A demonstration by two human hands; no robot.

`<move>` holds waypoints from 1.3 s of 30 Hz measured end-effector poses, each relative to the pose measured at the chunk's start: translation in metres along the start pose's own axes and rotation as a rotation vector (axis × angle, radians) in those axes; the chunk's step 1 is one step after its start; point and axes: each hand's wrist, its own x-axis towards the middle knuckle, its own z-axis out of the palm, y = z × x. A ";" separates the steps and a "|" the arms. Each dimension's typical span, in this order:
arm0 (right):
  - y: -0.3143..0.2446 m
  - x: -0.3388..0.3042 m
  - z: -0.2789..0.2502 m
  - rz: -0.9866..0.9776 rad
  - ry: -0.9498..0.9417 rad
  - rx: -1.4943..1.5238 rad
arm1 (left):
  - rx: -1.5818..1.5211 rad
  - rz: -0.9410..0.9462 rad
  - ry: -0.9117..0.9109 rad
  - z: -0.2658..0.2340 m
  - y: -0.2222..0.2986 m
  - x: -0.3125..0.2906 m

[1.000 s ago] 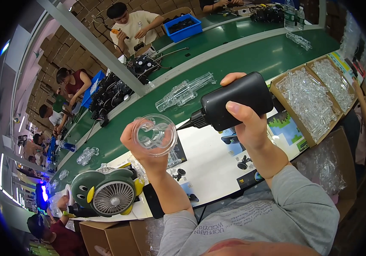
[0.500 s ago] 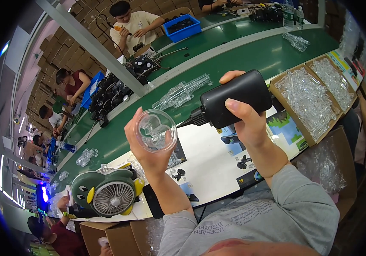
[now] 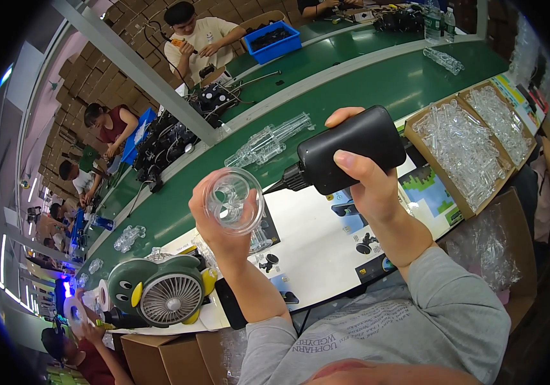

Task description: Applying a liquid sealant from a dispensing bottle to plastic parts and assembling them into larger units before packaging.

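Clear cup (image 3: 235,204): held up in the air, to the right of the green penguin fan (image 3: 167,298) and farther from me than it.
Left hand (image 3: 216,236): half closed round the cup, fingers spread behind its wall; I think a light grip that leaves the rim free serves best.
Right hand (image 3: 374,183): wrapped round the black bottle (image 3: 352,151), thumb on its near side, well to the right of the fan; a gentle, even squeeze should give me more control than a hard one.
Nozzle (image 3: 278,187): aimed toward the fan's side, its tip at the cup's right rim; whether it touches, I cannot tell.
Rim: turning the cup slowly against a steady tip looks surer than moving both.
Clear assembly (image 3: 268,144): on the counter (image 3: 364,90), right of the fan and beyond it; I should avoid dripping on it.
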 end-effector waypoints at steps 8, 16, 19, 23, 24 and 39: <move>-0.001 0.000 0.000 0.001 0.015 0.003 | 0.180 0.038 -0.071 -0.007 0.006 0.006; -0.001 0.000 0.001 -0.009 0.025 0.028 | -0.252 0.003 -0.027 -0.005 -0.002 0.003; -0.002 0.001 -0.001 -0.004 0.022 0.024 | -0.137 0.029 -0.071 -0.013 -0.001 0.005; -0.003 0.001 -0.001 -0.005 0.025 0.038 | -0.008 -0.025 -0.102 -0.020 0.004 0.003; -0.004 0.001 -0.001 -0.007 0.021 0.036 | -0.032 -0.059 -0.100 -0.019 0.005 0.003; -0.004 0.000 0.000 0.017 0.017 0.050 | -0.138 0.031 -0.038 -0.021 -0.004 0.003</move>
